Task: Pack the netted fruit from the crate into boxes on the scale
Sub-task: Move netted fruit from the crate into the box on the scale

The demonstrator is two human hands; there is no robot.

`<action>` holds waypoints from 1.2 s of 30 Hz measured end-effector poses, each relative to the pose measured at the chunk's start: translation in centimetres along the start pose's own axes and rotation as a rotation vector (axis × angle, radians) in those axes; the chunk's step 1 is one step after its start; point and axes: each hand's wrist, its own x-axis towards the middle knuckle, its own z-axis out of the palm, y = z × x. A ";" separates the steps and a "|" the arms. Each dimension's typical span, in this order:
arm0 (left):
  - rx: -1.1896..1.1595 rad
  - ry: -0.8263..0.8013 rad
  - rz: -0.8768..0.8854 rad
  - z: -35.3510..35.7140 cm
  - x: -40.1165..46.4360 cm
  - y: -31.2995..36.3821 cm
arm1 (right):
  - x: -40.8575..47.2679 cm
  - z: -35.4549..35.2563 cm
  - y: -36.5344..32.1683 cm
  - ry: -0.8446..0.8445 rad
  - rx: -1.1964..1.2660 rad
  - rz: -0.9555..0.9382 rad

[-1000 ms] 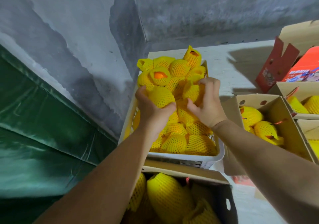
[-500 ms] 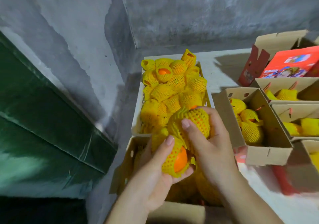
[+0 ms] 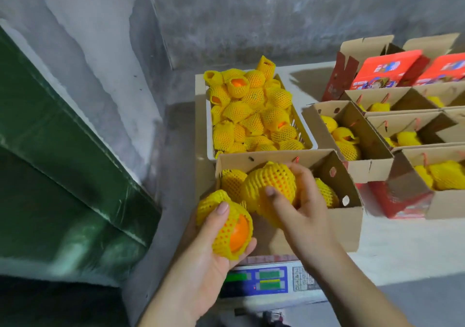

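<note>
Fruit is showing as orange rounds wrapped in yellow foam netting, with bare orange skin peeking through wherever the net is gaping. The white crate (image 3: pixel 310 142) is sitting on the table (image 3: pixel 402 251) just behind the box on the scale (image 3: pixel 352 223), and it is holding a heaped pile of these netted pieces. The box on the scale is an open brown carton with its flaps standing up; several netted fruit are lying inside it, against its far and right walls. The scale (image 3: pixel 266 280) is peeking out under the box's near edge, its blue panel with green displays and a keypad facing the person.

The left hand (image 3: pixel 216 246) is cupping one netted fruit (image 3: pixel 226 228) just left of the box's near left corner, outside the carton, palm up with fingers and thumb curled round it; a wide patch of orange skin is showing through the net's open end. The right hand (image 3: pixel 302 211) is gripping a second netted fruit (image 3: pixel 269 188) over the box's opening, fingers wrapped over its right side and the thumb pressing on its front. Whether this fruit is touching those below it cannot be told.

To the right of the box on the scale, other brown cartons (image 3: pixel 372 150) are standing open on the table, each with yellow netted fruit inside. Behind those, red printed boxes (image 3: pixel 387 67) are standing near the grey wall (image 3: pixel 251 17). To the left of the box, green sheeting (image 3: pixel 63 163) is sloping down beside the table.
</note>
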 end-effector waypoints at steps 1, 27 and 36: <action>-0.008 0.010 0.002 -0.3 -0.3 0.0 | 0.1 -0.4 0.1 0.028 -0.154 -0.050; 0.454 0.146 0.367 -0.2 -8.4 -3.9 | -5.0 -3.8 -0.6 -0.199 -0.299 -0.332; 0.480 0.187 0.372 -0.1 -9.2 -4.3 | -0.4 -4.9 0.2 -0.228 -0.699 -0.265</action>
